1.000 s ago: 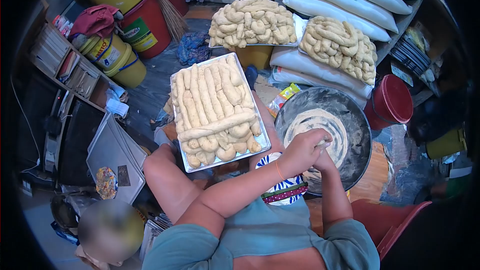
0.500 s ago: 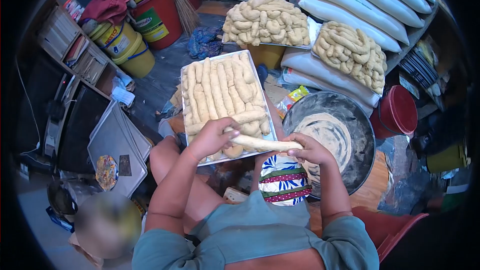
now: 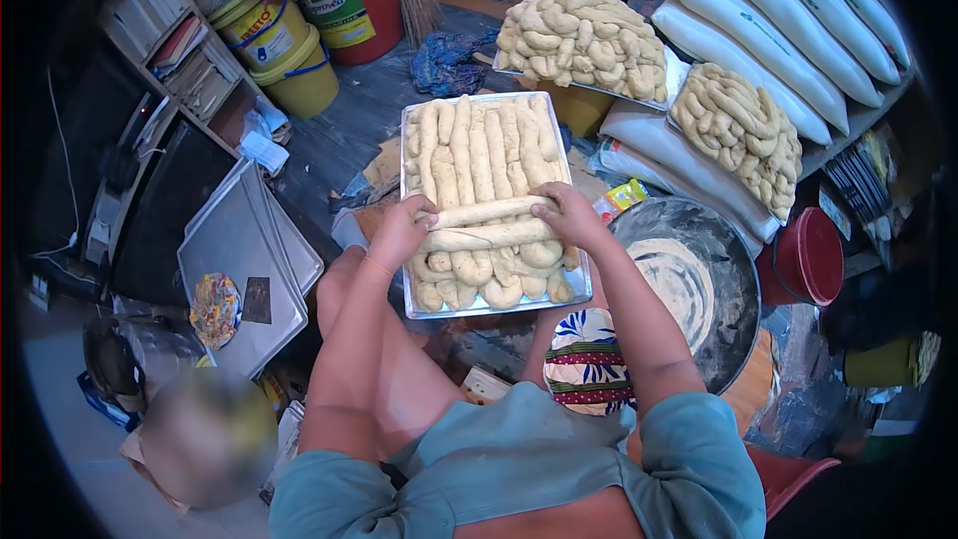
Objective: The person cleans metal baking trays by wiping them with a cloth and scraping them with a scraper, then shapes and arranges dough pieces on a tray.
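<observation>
A dough roll [image 3: 489,212] lies crosswise over the long dough strips, just beyond a second crosswise roll [image 3: 491,236]. My left hand [image 3: 406,227] grips its left end, and my right hand [image 3: 567,214] has fingers closed on its right end. Beneath them is the metal tray [image 3: 487,309], with lengthwise strips [image 3: 480,152] at its far part and rounded dough lumps [image 3: 501,292] at the near edge.
Right of the tray sits a black basin [image 3: 735,324] with flour [image 3: 679,279] in it. Two heaped dough piles [image 3: 582,45] [image 3: 738,130] stand beyond, beside stacked white sacks [image 3: 778,30]. A red bucket [image 3: 810,255] stands right; flat trays [image 3: 239,260] lean left.
Both hands were together over the basin, then held the dough roll stretched over the tray's near right corner. Now they have moved farther up the tray, with the roll laid across the strips.
</observation>
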`<state>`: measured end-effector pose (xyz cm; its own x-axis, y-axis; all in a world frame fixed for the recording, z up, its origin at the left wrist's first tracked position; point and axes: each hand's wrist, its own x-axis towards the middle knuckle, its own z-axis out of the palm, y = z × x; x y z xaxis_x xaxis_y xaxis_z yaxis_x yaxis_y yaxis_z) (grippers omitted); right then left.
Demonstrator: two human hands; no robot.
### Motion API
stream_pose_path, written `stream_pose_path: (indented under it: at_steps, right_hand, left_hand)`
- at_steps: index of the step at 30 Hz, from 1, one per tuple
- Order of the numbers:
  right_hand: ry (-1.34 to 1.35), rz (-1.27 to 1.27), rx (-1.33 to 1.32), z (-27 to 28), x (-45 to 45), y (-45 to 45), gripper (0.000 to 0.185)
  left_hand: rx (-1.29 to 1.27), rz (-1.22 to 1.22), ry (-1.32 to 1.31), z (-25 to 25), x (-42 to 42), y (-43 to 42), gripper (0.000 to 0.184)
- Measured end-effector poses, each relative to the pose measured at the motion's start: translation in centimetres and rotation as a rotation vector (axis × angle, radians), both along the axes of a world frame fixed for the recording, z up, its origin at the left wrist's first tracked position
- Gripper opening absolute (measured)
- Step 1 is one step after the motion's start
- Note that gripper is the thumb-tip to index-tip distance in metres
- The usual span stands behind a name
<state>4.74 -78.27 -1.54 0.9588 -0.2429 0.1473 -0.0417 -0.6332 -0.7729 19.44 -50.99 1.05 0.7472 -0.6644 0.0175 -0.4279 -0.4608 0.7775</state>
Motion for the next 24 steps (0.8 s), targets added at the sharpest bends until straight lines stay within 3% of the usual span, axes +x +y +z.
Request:
stream_pose_path:
  at_steps: [3, 6, 9, 11, 14, 17, 18, 24]
  right_hand:
    - [-0.016, -0.032, -0.066, -0.3, -0.4, -0.1, 0.027]
    - [-0.053, -0.044, 0.176, 0.3, -1.1, 0.6, 0.026]
    - [0.09, -0.028, 0.148, 0.3, -1.3, 0.8, 0.024]
    - [0.088, -0.029, -0.038, 0.2, -1.2, 1.0, 0.027]
    - [-0.066, -0.016, -0.223, 0.8, -1.1, 2.1, 0.033]
    - [-0.12, 0.035, -0.369, 1.4, -1.5, 3.7, 0.04]
    - [-0.112, 0.06, -0.42, 1.5, -1.5, 4.0, 0.042]
    - [0.056, 0.059, -0.508, 1.2, -1.2, 4.0, 0.043]
  left_hand:
    - [-0.047, 0.018, -0.041, 0.0, -0.4, 0.3, 0.014]
    - [-0.08, 0.047, -0.018, 0.6, -0.3, 0.5, 0.013]
    - [-0.003, 0.003, -0.032, -0.1, 0.7, 1.4, 0.015]
    - [0.112, -0.079, -0.142, -0.7, 1.0, 1.7, 0.017]
    - [0.202, 0.007, -0.336, 0.8, 0.0, 1.0, 0.023]
    - [0.033, -0.136, -0.506, 0.7, -1.7, -0.1, 0.033]
    - [0.101, -0.2, -0.474, 0.8, -2.5, -0.5, 0.041]
    - [0.275, -0.323, -0.294, 0.3, -2.3, -0.8, 0.048]
